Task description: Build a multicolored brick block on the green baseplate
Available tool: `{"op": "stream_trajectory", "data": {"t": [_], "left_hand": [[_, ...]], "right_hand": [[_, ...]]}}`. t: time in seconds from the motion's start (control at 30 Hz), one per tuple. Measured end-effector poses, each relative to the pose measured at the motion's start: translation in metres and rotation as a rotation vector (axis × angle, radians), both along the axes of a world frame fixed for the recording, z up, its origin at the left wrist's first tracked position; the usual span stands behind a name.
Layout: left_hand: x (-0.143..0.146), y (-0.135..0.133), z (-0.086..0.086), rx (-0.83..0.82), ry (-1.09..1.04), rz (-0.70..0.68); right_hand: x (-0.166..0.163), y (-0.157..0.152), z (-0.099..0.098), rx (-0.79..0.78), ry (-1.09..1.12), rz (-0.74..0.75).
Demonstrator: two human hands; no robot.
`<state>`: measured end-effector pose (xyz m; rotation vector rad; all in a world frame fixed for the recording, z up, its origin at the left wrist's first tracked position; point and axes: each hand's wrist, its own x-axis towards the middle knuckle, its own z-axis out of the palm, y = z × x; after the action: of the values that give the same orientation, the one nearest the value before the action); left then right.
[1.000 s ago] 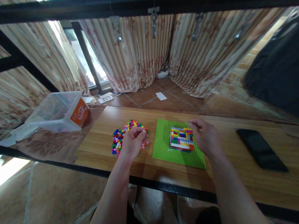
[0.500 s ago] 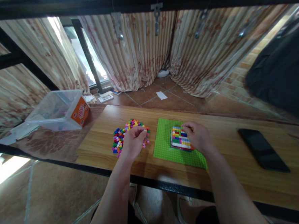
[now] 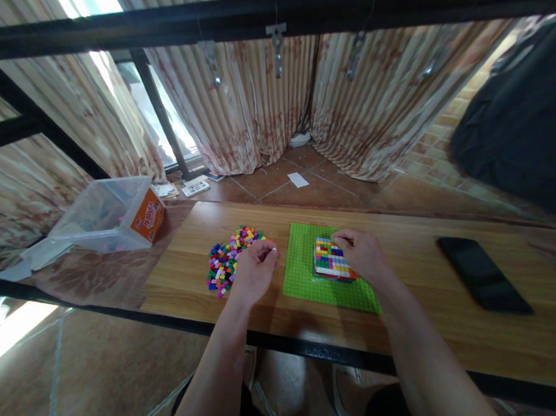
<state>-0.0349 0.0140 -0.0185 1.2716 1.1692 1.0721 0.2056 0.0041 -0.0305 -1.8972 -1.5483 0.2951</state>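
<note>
Brick stack (image 3: 327, 258) under the right hand (image 3: 366, 256)

It sits around the middle of the green baseplate (image 3: 301, 279). A crooked press from the right grip, fingertips together, contents hidden, could unseat top bricks. Studs face up, edges run along the plate's; the half-covered right side leaves any long axis unclear. Leftward, the left hand (image 3: 254, 273) pinches a white brick (image 3: 275, 250) that might slip.

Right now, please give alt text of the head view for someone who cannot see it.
A person's right hand is at a multicoloured brick block on a green baseplate; the left hand, beside loose bricks, pinches a small white piece. A black phone lies on the wooden table.
</note>
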Motion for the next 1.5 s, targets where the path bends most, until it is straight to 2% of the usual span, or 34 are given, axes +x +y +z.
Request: {"op": "stream_trajectory", "data": {"t": [0.27,0.53,0.67,0.77,1.0,1.5], "left_hand": [[0.034,-0.003,-0.007,0.171,0.104,-0.101],[0.061,-0.009,0.0,0.288,0.255,-0.023],[0.073,-0.01,-0.003,0.338,0.276,-0.019],[0.083,-0.01,-0.007,0.332,0.273,-0.04],[0.099,-0.007,-0.013,0.315,0.396,0.033],[0.102,-0.003,-0.01,0.17,0.334,-0.036]], "right_hand": [[0.003,-0.008,-0.006,0.015,0.147,0.081],[0.005,-0.024,-0.004,-0.041,0.214,0.206],[0.005,-0.031,-0.001,-0.024,0.202,0.257],[0.005,-0.035,-0.002,-0.02,0.216,0.271],[0.008,-0.038,-0.003,-0.003,0.238,0.282],[0.01,-0.038,0.0,-0.006,0.258,0.29]]}}
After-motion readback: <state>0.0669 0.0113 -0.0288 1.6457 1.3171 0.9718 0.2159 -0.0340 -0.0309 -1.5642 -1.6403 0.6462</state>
